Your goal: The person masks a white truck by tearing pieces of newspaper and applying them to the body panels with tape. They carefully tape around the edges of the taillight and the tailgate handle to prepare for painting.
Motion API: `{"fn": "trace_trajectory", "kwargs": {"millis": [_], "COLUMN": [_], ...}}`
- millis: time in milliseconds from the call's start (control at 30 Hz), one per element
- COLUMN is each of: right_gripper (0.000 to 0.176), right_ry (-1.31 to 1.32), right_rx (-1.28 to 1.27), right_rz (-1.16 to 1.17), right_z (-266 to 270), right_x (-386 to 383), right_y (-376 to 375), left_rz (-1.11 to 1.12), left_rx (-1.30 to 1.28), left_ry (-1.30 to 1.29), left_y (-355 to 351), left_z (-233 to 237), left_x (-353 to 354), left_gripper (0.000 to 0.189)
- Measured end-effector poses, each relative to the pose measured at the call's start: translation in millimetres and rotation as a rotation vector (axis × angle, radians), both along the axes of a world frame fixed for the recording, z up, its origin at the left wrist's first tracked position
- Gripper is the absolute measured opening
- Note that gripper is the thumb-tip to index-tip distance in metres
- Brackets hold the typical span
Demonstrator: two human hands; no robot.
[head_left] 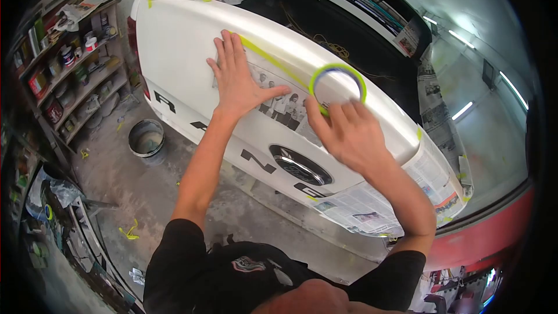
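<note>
My left hand (237, 78) lies spread on the white tailgate (174, 40) of a pickup, over one end of a yellow-green strip of tape (270, 58) and part of a newspaper sheet (282, 100). From there the strip runs to a roll of masking tape (364, 88), whose near rim my right hand (350, 134) grips with curled fingers. The newspaper sheet sits just below the strip, partly covered by both hands. Lower on the tailgate are an oval badge (299, 164) and dark raised letters (257, 161).
More newspaper (378, 206) covers the tailgate's right end, held with tape bits. Shelves of cans (81, 64) stand at the left, near a bucket (146, 138) on the floor. A red panel (488, 229) is at lower right. Crumpled tape (129, 229) lies on the floor.
</note>
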State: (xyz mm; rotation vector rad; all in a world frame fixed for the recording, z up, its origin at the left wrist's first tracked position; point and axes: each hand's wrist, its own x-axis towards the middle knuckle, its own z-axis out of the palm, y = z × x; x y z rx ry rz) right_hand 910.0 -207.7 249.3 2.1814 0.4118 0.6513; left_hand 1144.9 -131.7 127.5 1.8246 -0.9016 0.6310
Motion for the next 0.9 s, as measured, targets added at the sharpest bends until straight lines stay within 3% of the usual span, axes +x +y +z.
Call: {"fn": "trace_trajectory", "kwargs": {"millis": [200, 433, 833, 900], "right_gripper": [0.062, 0.076, 0.070, 0.062], "right_ry": [0.020, -0.077, -0.107, -0.116], "right_rx": [-0.022, -0.115, -0.123, -0.087], "right_rz": [-0.253, -0.524, -0.637, -0.616], "right_z": [-15.7, -22.6, -29.5, -29.7], "right_x": [-78.7, -80.5, -64.2, -62.1], "right_y": [-40.6, -56.6, -49.4, -47.3], "left_rz": [0.037, 0.028, 0.008, 0.007], "left_rx": [0.026, 0.035, 0.018, 0.019], "left_ry": [-0.005, 0.000, -0.050, -0.100], "left_y": [-2.3, -3.9, -7.2, -16.2], "left_z": [0.2, -0.8, -6.4, -11.7], "left_x": [-0.2, -0.4, -2.8, -19.8], "left_gripper": [0.156, 0.154, 0.149, 0.146]}}
